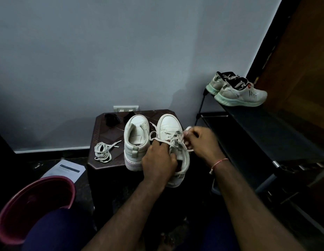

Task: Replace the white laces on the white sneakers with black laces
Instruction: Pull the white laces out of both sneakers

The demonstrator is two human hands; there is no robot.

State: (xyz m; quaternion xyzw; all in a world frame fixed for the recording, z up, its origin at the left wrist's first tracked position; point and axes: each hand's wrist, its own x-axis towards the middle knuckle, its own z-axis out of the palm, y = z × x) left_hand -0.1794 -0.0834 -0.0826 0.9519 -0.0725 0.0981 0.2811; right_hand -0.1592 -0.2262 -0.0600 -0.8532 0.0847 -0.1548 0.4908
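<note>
Fingers [192, 132] of the right hand [201, 142] pinch the white lace [175, 140], half-threaded in the right sneaker [168, 124]. The left hand [158, 159] grips that shoe's collar. Beside it on the brown stool [103, 127] sits the unlaced left sneaker [136, 140], with the black laces [112, 119] behind. A hard tug could snag the lace in an eyelet or drag the shoe off the near edge.

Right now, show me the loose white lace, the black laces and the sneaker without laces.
loose white lace [101, 151]: head view, on the strands of the coiled bundle.
black laces [112, 119]: head view, centre of the dark bundle.
unlaced sneaker [134, 151]: head view, on its heel.
</note>
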